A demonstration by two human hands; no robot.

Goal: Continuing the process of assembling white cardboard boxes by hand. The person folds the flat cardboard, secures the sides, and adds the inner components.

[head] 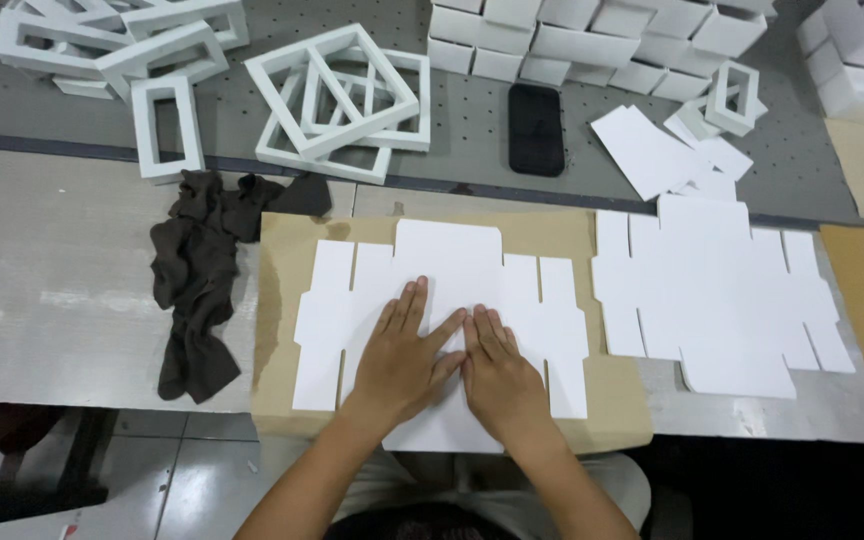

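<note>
Head view looks straight down on a flat white die-cut box blank point(442, 320) lying on a brown cardboard sheet point(282, 320) at the near edge of the counter point(52, 290). Both hands rest on the middle of that blank: the left hand point(404, 355) lies palm down with fingers spread, and the right hand point(497, 370) lies just beside it, fingers together, the two touching at the thumbs. Neither grip closes on anything; both hands are flat and open, pressing the blank down.

Judging by how it lies, the blank is still unfolded, its flaps all level with the cardboard, so the shaping of this piece seems barely begun. To the right of the blank a stack of similar white blanks point(722, 300) lies flat, apparently waiting. Beyond the blank, at the far side of the counter, rows of small finished white boxes point(592, 40) stand packed together, which suggests a good deal of work is done already. Left of those boxes, open white rectangular frames point(337, 100) lie heaped over one another, with more at the far left corner. A black phone point(535, 128) lies face up between frames and boxes. Left of the blank, a dark brown cloth point(197, 290) is crumpled on the counter.
</note>
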